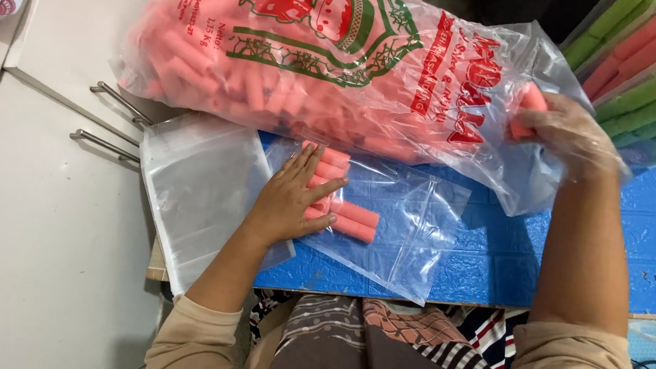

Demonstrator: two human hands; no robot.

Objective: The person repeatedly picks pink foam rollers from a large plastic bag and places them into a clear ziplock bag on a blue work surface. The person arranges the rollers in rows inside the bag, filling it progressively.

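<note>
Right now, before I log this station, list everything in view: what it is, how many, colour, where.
Large bag: one, clear with red and green print, full of pink snack tubes, lying across the top of the board.
Small bag: one, clear, on the blue board, holding several pink tubes.
Empty bags: a stack, clear, left of the small bag; number cannot be told.
Board: one, blue, brick-patterned.
Green and pink tubes: many, packed at top right.
Cabinet handles: two, metal, on the white surface at left.
Left hand: bare, pressed flat on the small bag.
Right hand: in a clear plastic glove, inside the large bag's mouth, holding a pink tube.
</note>
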